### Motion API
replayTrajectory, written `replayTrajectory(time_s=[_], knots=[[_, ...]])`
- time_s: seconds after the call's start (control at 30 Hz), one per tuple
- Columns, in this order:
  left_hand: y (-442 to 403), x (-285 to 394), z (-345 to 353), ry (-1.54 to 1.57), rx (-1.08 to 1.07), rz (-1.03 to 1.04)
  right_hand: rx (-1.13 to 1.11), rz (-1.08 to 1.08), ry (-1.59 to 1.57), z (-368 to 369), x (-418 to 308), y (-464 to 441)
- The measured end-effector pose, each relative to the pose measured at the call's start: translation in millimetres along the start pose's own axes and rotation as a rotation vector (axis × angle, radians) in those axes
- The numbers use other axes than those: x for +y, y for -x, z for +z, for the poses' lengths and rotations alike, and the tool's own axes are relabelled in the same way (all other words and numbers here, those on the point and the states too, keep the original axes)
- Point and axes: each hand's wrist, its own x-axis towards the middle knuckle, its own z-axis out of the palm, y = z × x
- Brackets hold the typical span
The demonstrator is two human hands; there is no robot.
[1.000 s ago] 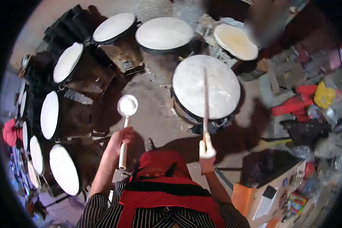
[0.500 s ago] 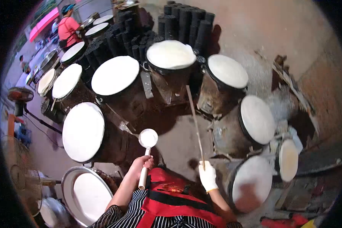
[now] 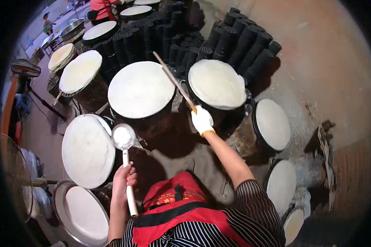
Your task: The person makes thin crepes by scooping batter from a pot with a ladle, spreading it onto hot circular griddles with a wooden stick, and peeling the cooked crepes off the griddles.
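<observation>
My bare left hand [image 3: 124, 181] is closed round the pale handle of a ladle [image 3: 123, 137], whose bowl holds white batter and overlaps the right edge of the left griddle's white sheet [image 3: 88, 152]. My right hand [image 3: 202, 120], in a white glove, grips a thin wooden stick [image 3: 175, 82]. The stick slants up and left, its far end above the right rim of the middle batter sheet [image 3: 141, 89]. Just beyond the glove is another round sheet [image 3: 216, 84], slightly yellowish on top. A metal basin [image 3: 58, 206] of white batter stands at lower left.
More round griddles [image 3: 273, 124] on drum stoves curve round me to the right and far left. Stacked black honeycomb briquettes [image 3: 251, 45] stand behind them. A fan [image 3: 14, 177] is at the left edge. A person in a pink top [image 3: 101, 10] stands far back.
My right hand has moved forward and left with the stick, which now tilts left. The ladle has come up to the left griddle's edge. The whole view has shifted closer to the back griddles.
</observation>
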Motion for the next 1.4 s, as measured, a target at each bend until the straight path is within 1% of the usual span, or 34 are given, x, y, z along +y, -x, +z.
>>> replayTrajectory(time_s=[0.03, 0.1, 0.13, 0.2, 0.3, 0.33, 0.37, 0.4, 0.43, 0.5, 0.53, 0.57, 0.6, 0.63, 0.67, 0.7, 0.77, 0.83, 0.87, 0.9, 0.93, 0.97, 1.0, 1.03, 1.07, 1.1, 1.13, 1.17, 1.2, 1.23, 1.27, 1.3, 1.33, 1.4], knots=[[-7.2, 1.3, 5.4, 0.061, 0.029, 0.017, -0.09, 0.084, 0.028, -0.8, -7.0, -38.5], [-19.3, 0.4, 19.8, 0.189, 0.042, 0.05, -0.098, 0.139, 0.063, 0.6, -16.3, -97.7], [-27.9, 0.3, 25.9, 0.223, 0.103, 0.076, -0.096, 0.096, 0.081, 4.9, -14.4, -125.9], [-41.6, -3.5, 48.5, 0.367, 0.134, 0.126, -0.062, 0.055, 0.098, 7.8, -12.5, -164.1], [-52.6, -5.1, 82.2, 0.591, 0.172, 0.158, -0.253, 0.013, 0.118, 12.0, 9.4, -205.4], [-56.4, -5.5, 91.3, 0.648, 0.168, 0.176, -0.257, -0.047, 0.094, 18.1, 19.5, -216.6], [-59.7, -6.7, 98.1, 0.704, 0.168, 0.19, -0.244, -0.05, 0.072, 11.8, 19.4, -219.6], [-61.8, -6.5, 100.4, 0.758, 0.129, 0.2, -0.268, -0.044, 0.086, 9.7, 22.2, -224.4], [-63.7, -5.4, 107.5, 0.824, 0.139, 0.211, -0.295, -0.043, 0.1, 6.3, 26.7, -230.4], [-70.0, 0.2, 115.2, 0.872, 0.148, 0.226, -0.242, -0.047, -0.026, -11.6, 28.6, -237.9], [-73.1, -0.7, 109.0, 0.924, 0.108, 0.228, -0.243, -0.068, -0.337, -15.2, 29.5, -244.6], [-76.4, 8.3, 117.6, 0.939, 0.089, 0.197, -0.222, -0.065, -0.532, -19.5, 30.6, -256.5], [-81.0, 14.1, 121.5, 0.956, 0.154, 0.238, -0.293, -0.016, -0.556, -54.7, 9.6, -261.8], [-82.4, 19.8, 122.9, 0.952, 0.204, 0.27, -0.205, -0.142, -0.585, -55.3, 20.0, -278.6], [-87.9, 26.0, 126.7, 0.954, 0.247, 0.314, -0.148, -0.183, -0.519, -87.9, -10.5, -282.8], [-95.4, 28.6, 132.2, 0.953, 0.288, 0.338, -0.213, -0.152, -0.509, -95.6, 1.7, -315.9], [-111.1, 21.2, 147.4, 1.002, 0.34, 0.41, -0.368, 0.108, -0.78, -113.9, -5.4, -348.5], [-118.3, 19.5, 139.2, 1.057, 0.34, 0.493, -0.357, -0.045, -0.971, -90.1, -36.6, -380.0], [-121.6, 12.6, 135.2, 1.078, 0.331, 0.546, -0.358, -0.073, -1.068, -81.6, -71.6, -378.5], [-128.2, 9.4, 132.0, 1.097, 0.324, 0.595, -0.387, -0.079, -1.129, -56.1, -85.6, -400.0], [-134.1, 6.8, 124.4, 1.1, 0.34, 0.643, -0.499, -0.108, -1.208, -38.9, -116.2, -404.8], [-143.6, 3.2, 118.2, 1.103, 0.359, 0.685, -0.526, -0.131, -1.209, -28.9, -158.8, -410.3], [-133.1, 18.3, 122.8, 1.151, 0.347, 0.692, -0.552, -0.153, -1.21, -16.7, -200.7, -415.7], [-135.4, 18.2, 115.8, 1.159, 0.363, 0.716, -0.578, -0.175, -1.211, -5.6, -243.7, -421.3], [-137.7, 15.4, 108.0, 1.163, 0.38, 0.741, -0.579, -0.448, -1.147, 32.8, -264.0, -441.4], [-133.5, 14.8, 90.0, 1.165, 0.386, 0.76, -0.669, -0.247, -1.183, 43.4, -310.0, -436.4], [-123.5, 16.7, 71.9, 1.144, 0.421, 0.78, -0.763, -0.152, -1.231, 45.7, -361.1, -414.5], [-113.3, 20.2, 57.6, 1.128, 0.458, 0.791, -0.872, -0.198, -1.304, 58.6, -402.9, -412.6], [-104.1, 22.6, 44.1, 1.111, 0.496, 0.806, -1.025, -0.164, -1.427, 79.4, -445.6, -426.7], [-106.7, 32.2, 43.6, 1.103, 0.531, 0.813, -1.128, -0.154, -1.54, 91.2, -487.2, -456.5], [-95.7, 31.9, 27.7, 1.105, 0.527, 0.831, -1.178, -0.205, -1.613, 108.6, -522.3, -466.3], [-86.5, 36.2, 19.3, 1.184, 0.464, 0.848, -1.124, -0.129, -1.67, 97.8, -550.8, -451.0], [-79.8, 38.4, 7.4, 1.174, 0.512, 0.856, -1.209, -0.036, -1.781, 114.1, -576.4, -472.0], [-67.9, 35.6, -15.2, 1.179, 0.56, 0.887, -1.094, -0.038, -1.742, 131.8, -601.4, -478.8]])
